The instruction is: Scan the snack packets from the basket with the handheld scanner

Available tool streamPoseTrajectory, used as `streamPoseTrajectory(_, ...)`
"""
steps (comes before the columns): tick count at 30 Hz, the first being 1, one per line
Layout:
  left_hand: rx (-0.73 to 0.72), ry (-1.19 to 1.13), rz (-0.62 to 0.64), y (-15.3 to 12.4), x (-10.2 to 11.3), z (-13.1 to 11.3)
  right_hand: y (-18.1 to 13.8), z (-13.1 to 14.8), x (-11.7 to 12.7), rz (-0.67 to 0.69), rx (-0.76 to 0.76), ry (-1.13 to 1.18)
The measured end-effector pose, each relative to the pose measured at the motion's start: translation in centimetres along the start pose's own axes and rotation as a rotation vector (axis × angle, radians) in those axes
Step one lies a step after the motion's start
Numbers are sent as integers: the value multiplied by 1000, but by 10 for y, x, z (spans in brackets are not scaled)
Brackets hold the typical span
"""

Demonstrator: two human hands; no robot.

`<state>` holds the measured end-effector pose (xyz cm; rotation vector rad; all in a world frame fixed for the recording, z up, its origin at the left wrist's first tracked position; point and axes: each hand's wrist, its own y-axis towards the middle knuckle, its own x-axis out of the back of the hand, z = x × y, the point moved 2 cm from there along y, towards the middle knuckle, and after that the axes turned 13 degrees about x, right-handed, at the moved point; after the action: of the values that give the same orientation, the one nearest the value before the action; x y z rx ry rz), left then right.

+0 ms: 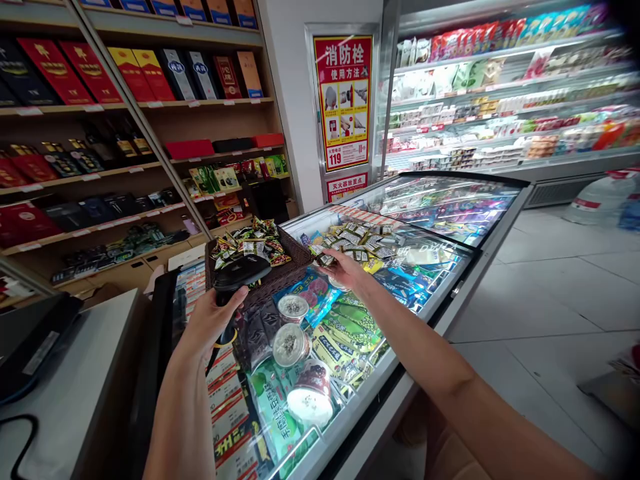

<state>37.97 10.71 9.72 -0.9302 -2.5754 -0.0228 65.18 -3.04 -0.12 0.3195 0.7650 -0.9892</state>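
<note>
My left hand point(216, 319) is wrapped round the handle of a black barcode scanner point(243, 271), whose head points away from me. Behind the scanner stands a dark woven basket point(296, 259) heaped with small wrapped snack packets point(250, 240). Between the fingertips of my right hand point(344, 269) is a small snack packet point(320, 254), just right of the basket. A loose pile of similar packets point(357, 239) lies beyond that hand on the glass of a chest freezer point(395, 363).
Ice-cream tubs point(289, 345) and flat bags show through the freezer glass. At left are a counter point(107, 360) with a black device point(37, 340) and shelves of boxes point(145, 73). A refrigerated display point(500, 93) stands at the back right, with large water bottles point(603, 200) on the floor.
</note>
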Motion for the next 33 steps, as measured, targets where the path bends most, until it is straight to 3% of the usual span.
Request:
streamPoseTrajectory(7, -5, 5, 14, 1, -5, 3, -2, 8, 3, 137, 98, -51)
streamPoseTrajectory(17, -8, 74, 69, 1, -25, 2, 4, 14, 12, -123, 319, -133)
streamPoseTrajectory(20, -8, 76, 100, 4, -28, 5, 1, 12, 6, -94, 359, -86)
streamPoseTrajectory(23, -17, 79, 112, 6, -29, 8, -2, 11, 0, -80, 345, 4)
streamPoseTrajectory(26, -23, 78, 107, 6, -29, 9, -4, 12, 0, -175, 295, 20)
streamPoseTrajectory(31, -30, 91, 102, 4, -32, 6, 2, 13, 12, -382, 292, -140)
streamPoseTrajectory(33, -29, 87, 118, 2, -34, 4, 7, 11, 16, -394, 305, -187)
